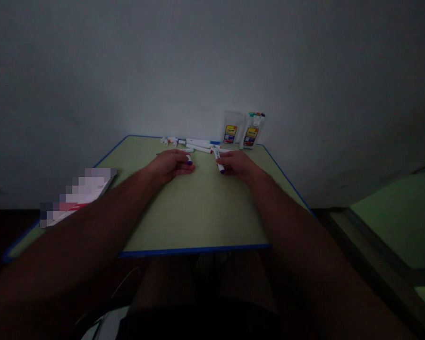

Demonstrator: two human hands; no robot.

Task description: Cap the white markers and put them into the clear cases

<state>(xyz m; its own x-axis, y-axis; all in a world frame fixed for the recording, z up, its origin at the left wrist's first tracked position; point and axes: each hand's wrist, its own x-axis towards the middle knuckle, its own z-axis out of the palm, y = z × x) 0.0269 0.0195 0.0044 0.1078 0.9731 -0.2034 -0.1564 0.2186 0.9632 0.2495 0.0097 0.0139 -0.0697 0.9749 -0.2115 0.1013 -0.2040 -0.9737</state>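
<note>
My right hand (236,163) grips a white marker (218,160) with dark print and a purple end pointing toward me. In my left hand (172,165), between thumb and fingers, is a short white marker cap (189,159) with a purple tip. The cap and the marker are apart, both just over the table's far half. Behind my hands lie several white markers (200,147) with coloured ends. Left of them sits a cluster of small white caps (168,140).
A clear marker case (231,127) with a yellow label stands at the table's back edge by the wall. Beside it, a second case (251,132) holds several markers. A blurred flat booklet (83,193) lies on the left side of the blue-edged green table (198,212).
</note>
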